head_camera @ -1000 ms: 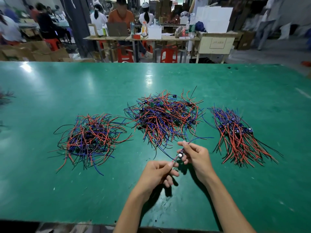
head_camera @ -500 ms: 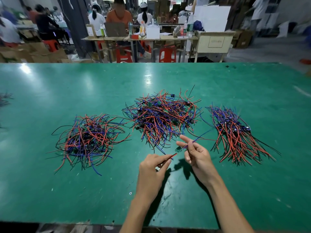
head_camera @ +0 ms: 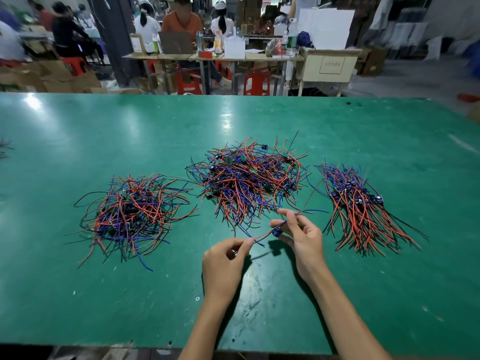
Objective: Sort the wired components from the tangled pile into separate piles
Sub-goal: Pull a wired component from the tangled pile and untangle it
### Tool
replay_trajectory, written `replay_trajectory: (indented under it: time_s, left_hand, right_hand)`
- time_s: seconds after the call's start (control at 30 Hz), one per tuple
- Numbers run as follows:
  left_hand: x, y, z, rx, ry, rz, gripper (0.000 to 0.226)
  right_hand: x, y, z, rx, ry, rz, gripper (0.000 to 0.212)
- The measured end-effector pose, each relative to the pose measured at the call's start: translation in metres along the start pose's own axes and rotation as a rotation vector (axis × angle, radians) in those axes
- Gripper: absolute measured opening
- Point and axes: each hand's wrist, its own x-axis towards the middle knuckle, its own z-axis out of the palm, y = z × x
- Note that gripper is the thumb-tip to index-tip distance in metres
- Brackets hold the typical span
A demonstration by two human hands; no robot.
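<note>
Risk: the wired component [head_camera: 277, 232] I hold hangs above the surface [head_camera: 78, 126] just in front of the tangled pile [head_camera: 249, 178]. Its blue lead trails back toward the pile's near fringe, and I cannot tell whether it is fully clear. If it is caught, pulling away would likely drag neighbours out with it.

Risk of a slip: my grip on the red lead is a fingertip pinch near its end. A tug from a snag could pull the thin wire out, I judge, and drop the piece back among the loose strands.

Risk of mixing: the combed pile [head_camera: 363, 203] toward the right edge lies with its wires running one way. Laid down crooked, this piece would spoil that order.

Left hand [head_camera: 223, 261]: fingers curled, thumb and forefinger pinching the red lead, the rest of the hand holding nothing that I can see.

Right hand [head_camera: 302, 236]: partly closed, fingertips pinching the component at its small dark body and the blue lead, which runs out past my forefinger.

Task's thing: the tangled pile sits mid-surface, between the loose pile [head_camera: 130, 211] toward the left edge and the combed pile toward the right; the single piece is stretched between my hands, nearer the front edge.
</note>
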Motion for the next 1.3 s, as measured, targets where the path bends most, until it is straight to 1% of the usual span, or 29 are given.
replay_trajectory:
  time_s: [0.07, 0.13, 0.2, 0.27, 0.3, 0.33, 0.4, 0.43, 0.47, 0.53, 0.57, 0.63, 0.67, 0.77, 0.83, 0.9, 0.93, 1.03, 1.1, 1.2, 1.27, 1.3]
  left_hand:
    - [0.005, -0.002, -0.002, -0.105, 0.017, -0.07, 0.014]
    - [0.007, -0.004, -0.006, -0.17, 0.065, -0.096, 0.015]
    - [0.007, -0.003, -0.009, -0.233, 0.098, -0.12, 0.016]
    - [0.007, -0.003, -0.009, -0.279, 0.104, -0.139, 0.019]
    - [0.007, -0.002, -0.009, -0.288, 0.099, -0.144, 0.02]
    - [0.007, -0.001, -0.009, -0.288, 0.089, -0.147, 0.021]
    - [0.006, -0.001, -0.009, -0.266, 0.073, -0.144, 0.022]
    - [0.006, -0.001, -0.009, -0.255, 0.068, -0.139, 0.022]
    - [0.006, -0.001, -0.009, -0.246, 0.065, -0.134, 0.022]
    - [0.006, -0.002, -0.009, -0.223, 0.063, -0.129, 0.021]
    - [0.006, -0.002, -0.009, -0.212, 0.06, -0.127, 0.021]
    - [0.006, -0.002, -0.009, -0.201, 0.055, -0.125, 0.021]
    - [0.006, -0.002, -0.009, -0.198, 0.054, -0.122, 0.021]
    - [0.006, -0.003, -0.009, -0.203, 0.06, -0.119, 0.021]
    - [0.007, -0.004, -0.009, -0.208, 0.065, -0.122, 0.022]
    - [0.007, -0.004, -0.008, -0.211, 0.057, -0.127, 0.021]
    - [0.007, -0.004, -0.007, -0.211, 0.053, -0.128, 0.021]
    - [0.007, -0.005, -0.008, -0.201, 0.057, -0.117, 0.021]
    - [0.006, -0.005, -0.008, -0.193, 0.057, -0.108, 0.021]
    - [0.007, -0.006, -0.007, -0.202, 0.055, -0.114, 0.022]
    - [0.007, -0.007, -0.007, -0.208, 0.054, -0.11, 0.025]
    - [0.006, -0.007, -0.007, -0.208, 0.053, -0.109, 0.027]
  right_hand:
    - [0.012, -0.017, -0.004, -0.137, 0.025, -0.036, 0.02]
    - [0.038, -0.044, -0.015, -0.258, 0.095, -0.107, 0.017]
    - [0.075, -0.077, -0.032, -0.401, 0.184, -0.16, 0.02]
    - [0.111, -0.107, -0.052, -0.59, 0.259, -0.166, 0.027]
    - [0.127, -0.119, -0.063, -0.733, 0.289, -0.146, 0.031]
    - [0.14, -0.127, -0.074, -0.926, 0.319, -0.104, 0.035]
    - [0.154, -0.132, -0.087, -1.36, 0.393, 0.036, 0.042]
    - [0.155, -0.131, -0.088, -1.521, 0.41, 0.053, 0.044]
    - [0.154, -0.127, -0.084, -1.6, 0.398, 0.012, 0.041]
    - [0.149, -0.11, -0.07, -1.604, 0.303, -0.096, 0.031]
    - [0.146, -0.098, -0.062, -1.626, 0.245, -0.112, 0.029]
    - [0.138, -0.074, -0.05, -1.749, 0.177, -0.084, 0.031]
    - [0.135, -0.064, -0.046, -1.788, 0.179, -0.061, 0.034]
    - [0.131, -0.049, -0.043, -1.772, 0.232, -0.039, 0.03]
    - [0.132, -0.045, -0.042, -1.696, 0.24, -0.053, 0.029]
    - [0.134, -0.045, -0.042, -1.548, 0.27, -0.062, 0.032]
    - [0.135, -0.046, -0.044, -1.468, 0.309, -0.066, 0.033]
    - [0.143, -0.056, -0.058, -1.257, 0.439, -0.052, 0.026]
    - [0.152, -0.065, -0.069, -1.147, 0.496, -0.008, 0.03]
    - [0.164, -0.077, -0.085, -1.142, 0.525, 0.038, 0.034]
    - [0.169, -0.084, -0.093, -1.208, 0.49, 0.025, 0.031]
    - [0.17, -0.086, -0.097, -1.259, 0.447, 0.015, 0.028]
